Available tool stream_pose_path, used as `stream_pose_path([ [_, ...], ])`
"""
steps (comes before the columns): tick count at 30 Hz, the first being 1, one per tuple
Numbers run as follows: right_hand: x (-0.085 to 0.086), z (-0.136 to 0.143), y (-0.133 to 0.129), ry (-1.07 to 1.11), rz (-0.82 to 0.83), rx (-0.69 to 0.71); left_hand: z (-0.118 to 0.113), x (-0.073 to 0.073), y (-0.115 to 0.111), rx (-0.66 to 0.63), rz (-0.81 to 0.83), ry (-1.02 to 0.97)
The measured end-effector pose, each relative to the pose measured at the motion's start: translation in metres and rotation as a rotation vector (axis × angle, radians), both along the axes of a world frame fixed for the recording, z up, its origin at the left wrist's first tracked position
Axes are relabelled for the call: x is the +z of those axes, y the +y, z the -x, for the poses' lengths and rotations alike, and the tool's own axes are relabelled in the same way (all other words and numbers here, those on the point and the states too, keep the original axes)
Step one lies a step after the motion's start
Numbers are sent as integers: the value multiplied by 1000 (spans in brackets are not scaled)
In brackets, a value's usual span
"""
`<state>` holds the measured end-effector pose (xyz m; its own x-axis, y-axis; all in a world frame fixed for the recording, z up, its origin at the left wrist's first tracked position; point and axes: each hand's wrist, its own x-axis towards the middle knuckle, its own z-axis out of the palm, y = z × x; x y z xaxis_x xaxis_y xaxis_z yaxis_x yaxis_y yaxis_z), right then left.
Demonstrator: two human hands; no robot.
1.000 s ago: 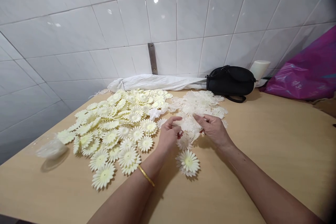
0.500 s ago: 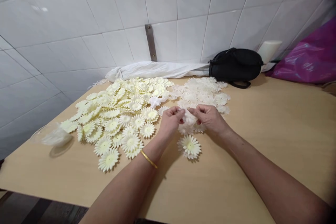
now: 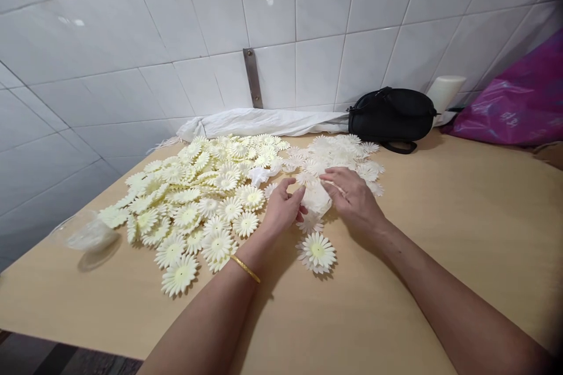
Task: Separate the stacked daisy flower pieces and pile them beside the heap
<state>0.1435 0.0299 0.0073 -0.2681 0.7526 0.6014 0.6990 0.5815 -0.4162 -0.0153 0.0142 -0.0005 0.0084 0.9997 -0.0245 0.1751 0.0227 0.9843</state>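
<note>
A crumpled, translucent white piece (image 3: 317, 198), thin like film or fabric, lies between my two hands. To its left is my left hand (image 3: 284, 206), thumb and fingers apart, with nothing visible in it. My right hand (image 3: 352, 196) is at the right, its fingers spread and its thumb close to the piece's edge; whether they touch I cannot tell. Just in front of them a cream daisy-shaped flower (image 3: 317, 251) rests on a paler, sheer flower layer. Sheer white flower layers (image 3: 336, 152) are heaped behind my hands. A large pile of cream flowers (image 3: 189, 187) spreads to the left.
A clear plastic bag (image 3: 92, 234) sits at the table's left edge. Along the tiled wall lie a rolled white cloth (image 3: 264, 123), a black case (image 3: 391, 117), a white bottle (image 3: 445, 92) and a purple bag (image 3: 514, 105). A small white crumpled scrap (image 3: 258, 176) is beside the flowers.
Both hands were pinching the white piece together; now their fingers have opened and moved apart, and the piece sits between them. The view has tilted slightly upward.
</note>
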Motion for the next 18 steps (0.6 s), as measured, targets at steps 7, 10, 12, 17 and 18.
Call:
stream_pose_path([
  [7,-17,14,-9,-513,189,273,9,9,2,160,-151,505],
  [10,-24,9,1,-560,283,133,9,11,1,224,-230,749],
  [12,-28,1,10,-556,309,-5,7,9,0,240,-256,818],
  [17,-35,-19,26,-503,312,-273,4,10,-5,43,-219,891],
  [18,-35,-21,27,-491,304,-303,4,14,-7,-9,-194,876],
])
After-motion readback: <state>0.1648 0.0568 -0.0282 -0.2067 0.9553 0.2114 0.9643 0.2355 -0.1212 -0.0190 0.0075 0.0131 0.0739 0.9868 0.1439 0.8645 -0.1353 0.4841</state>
